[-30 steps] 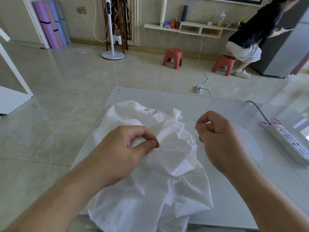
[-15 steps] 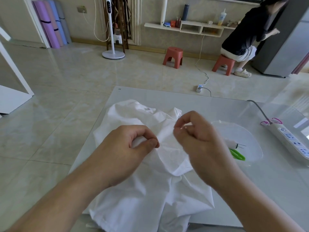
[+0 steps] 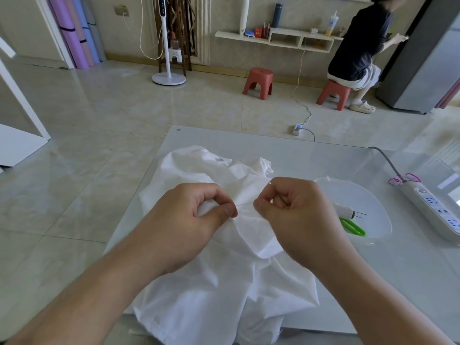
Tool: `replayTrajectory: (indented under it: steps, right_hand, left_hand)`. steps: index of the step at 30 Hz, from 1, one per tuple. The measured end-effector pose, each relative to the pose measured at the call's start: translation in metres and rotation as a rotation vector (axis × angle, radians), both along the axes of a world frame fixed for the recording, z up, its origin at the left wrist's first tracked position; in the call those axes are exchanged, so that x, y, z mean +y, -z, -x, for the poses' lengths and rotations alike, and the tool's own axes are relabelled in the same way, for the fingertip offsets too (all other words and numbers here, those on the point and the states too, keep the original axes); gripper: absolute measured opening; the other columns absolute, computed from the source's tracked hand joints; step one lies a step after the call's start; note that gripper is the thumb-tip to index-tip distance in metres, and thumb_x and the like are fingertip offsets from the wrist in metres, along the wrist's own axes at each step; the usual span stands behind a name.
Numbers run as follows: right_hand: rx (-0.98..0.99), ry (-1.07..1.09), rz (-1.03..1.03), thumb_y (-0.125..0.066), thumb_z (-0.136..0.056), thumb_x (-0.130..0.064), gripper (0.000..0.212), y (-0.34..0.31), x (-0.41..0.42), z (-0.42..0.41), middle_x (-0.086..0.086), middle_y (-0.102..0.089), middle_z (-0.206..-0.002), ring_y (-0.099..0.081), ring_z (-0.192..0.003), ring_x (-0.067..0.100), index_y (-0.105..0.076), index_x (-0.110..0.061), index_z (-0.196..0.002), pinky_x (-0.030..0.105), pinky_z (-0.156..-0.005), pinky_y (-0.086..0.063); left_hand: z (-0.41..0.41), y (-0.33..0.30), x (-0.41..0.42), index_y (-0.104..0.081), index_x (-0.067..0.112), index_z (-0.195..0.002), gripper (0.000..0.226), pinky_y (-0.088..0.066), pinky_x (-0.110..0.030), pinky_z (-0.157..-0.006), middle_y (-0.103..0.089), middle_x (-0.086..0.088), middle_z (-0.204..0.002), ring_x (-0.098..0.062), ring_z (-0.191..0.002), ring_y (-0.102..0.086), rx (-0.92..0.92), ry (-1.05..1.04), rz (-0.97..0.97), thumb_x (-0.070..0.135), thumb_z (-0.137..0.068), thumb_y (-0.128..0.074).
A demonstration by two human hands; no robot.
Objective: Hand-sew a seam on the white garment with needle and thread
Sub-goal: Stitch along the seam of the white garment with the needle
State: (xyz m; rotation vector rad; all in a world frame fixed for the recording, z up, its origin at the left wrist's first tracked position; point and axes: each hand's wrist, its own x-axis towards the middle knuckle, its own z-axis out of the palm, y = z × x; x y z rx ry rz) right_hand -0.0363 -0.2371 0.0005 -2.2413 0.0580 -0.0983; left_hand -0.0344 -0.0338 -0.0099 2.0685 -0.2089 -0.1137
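Pinching a fold of the white garment [image 3: 211,270], limp and light at table [image 3: 348,282] centre, left hand [image 3: 189,220] anchors cloth while right hand [image 3: 296,215], at its 3 o'clock, curls shut, seemingly on a needle too small to confirm; grip beside the seam.

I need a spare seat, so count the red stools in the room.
2. One stool stands free on the floor below the wall shelf. The other stool is further right, with a person sitting on it beside the fridge. More may be out of view.
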Motion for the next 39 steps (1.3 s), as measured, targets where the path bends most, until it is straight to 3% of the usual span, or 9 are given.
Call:
replayTrajectory:
  steps: [5,10,16,21,26,28,31,34,39]
  right_hand:
    - [-0.044,0.187,0.237,-0.064,-0.091,-0.021,0.017,0.004,-0.016,-0.008,-0.010,-0.052,-0.052,-0.050,-0.049,0.012,-0.063,-0.022,-0.074,0.031,-0.052,-0.047]
    - [-0.102,-0.093,0.105,-0.067,-0.092,-0.013,0.026,-0.005,-0.008,0.005,-0.012,-0.043,-0.049,-0.042,-0.047,0.009,-0.064,-0.036,-0.103,0.019,-0.048,-0.038]
    - [-0.100,-0.255,0.088,-0.076,-0.095,-0.027,0.018,0.005,0.013,0.011,-0.008,-0.038,-0.048,-0.038,-0.047,0.011,-0.066,-0.026,-0.080,0.019,-0.048,-0.034]
    - [-0.041,-0.032,-0.008,-0.078,-0.090,-0.015,0.028,0.003,0.001,0.000,-0.010,-0.034,-0.045,-0.033,-0.045,0.010,-0.063,-0.016,-0.067,0.018,-0.046,-0.027]
    - [-0.034,0.159,0.206,-0.071,-0.092,-0.019,0.022,0.003,-0.021,-0.010,-0.011,-0.047,-0.045,-0.043,-0.044,0.010,-0.066,-0.020,-0.071,0.027,-0.049,-0.035]
    - [-0.070,0.102,0.235,-0.068,-0.092,-0.022,0.010,-0.001,-0.020,-0.006,-0.011,-0.050,-0.051,-0.048,-0.048,0.009,-0.067,-0.028,-0.085,0.028,-0.050,-0.040]
    - [-0.059,-0.146,0.072,-0.071,-0.092,-0.021,0.020,-0.004,-0.007,0.006,-0.011,-0.042,-0.050,-0.041,-0.048,0.009,-0.065,-0.036,-0.104,0.021,-0.049,-0.036]
    - [-0.099,-0.267,0.064,-0.075,-0.095,-0.026,0.009,0.000,0.009,0.012,-0.009,-0.038,-0.049,-0.039,-0.048,0.010,-0.068,-0.031,-0.093,0.017,-0.050,-0.036]
    - [-0.107,-0.165,0.091,-0.074,-0.095,-0.019,0.025,0.003,0.007,0.006,-0.010,-0.037,-0.046,-0.038,-0.048,0.011,-0.064,-0.021,-0.072,0.017,-0.049,-0.035]
  left_hand:
    - [0.000,0.001,0.001,-0.079,0.034,-0.085,0.018,-0.056,-0.027,-0.086,-0.078,0.020,-0.091,0.000,-0.091,-0.072,-0.020,-0.010,0.009,0.033,-0.100,-0.069]
    - [0.000,0.003,0.001,-0.078,0.036,-0.085,0.018,-0.049,-0.022,-0.077,-0.076,0.022,-0.089,0.002,-0.088,-0.070,-0.015,-0.014,0.004,0.034,-0.100,-0.069]
    - [0.000,0.004,0.001,-0.077,0.039,-0.087,0.016,-0.054,-0.032,-0.075,-0.075,0.014,-0.083,-0.006,-0.080,-0.071,-0.037,0.022,-0.014,0.036,-0.100,-0.067]
    - [-0.001,0.002,0.001,-0.078,0.038,-0.084,0.016,-0.055,-0.027,-0.080,-0.077,0.018,-0.088,-0.002,-0.087,-0.072,-0.029,-0.004,0.006,0.035,-0.098,-0.070]
    - [0.000,0.003,0.002,-0.078,0.035,-0.085,0.017,-0.054,-0.026,-0.083,-0.078,0.019,-0.089,-0.001,-0.090,-0.071,-0.024,-0.010,0.012,0.035,-0.099,-0.069]
    - [0.000,0.003,0.002,-0.078,0.035,-0.085,0.017,-0.053,-0.025,-0.082,-0.077,0.020,-0.089,0.000,-0.090,-0.071,-0.023,-0.010,0.009,0.034,-0.100,-0.069]
    - [0.000,0.002,0.001,-0.077,0.036,-0.084,0.018,-0.049,-0.022,-0.077,-0.076,0.023,-0.089,0.002,-0.088,-0.070,-0.019,-0.012,-0.001,0.033,-0.100,-0.069]
    - [0.001,0.003,0.000,-0.076,0.039,-0.085,0.017,-0.049,-0.026,-0.074,-0.075,0.018,-0.084,-0.003,-0.082,-0.070,-0.029,0.003,-0.013,0.035,-0.099,-0.068]
    - [0.000,0.001,0.001,-0.078,0.037,-0.086,0.017,-0.057,-0.033,-0.085,-0.077,0.017,-0.090,-0.004,-0.088,-0.072,-0.027,0.007,0.001,0.035,-0.099,-0.068]
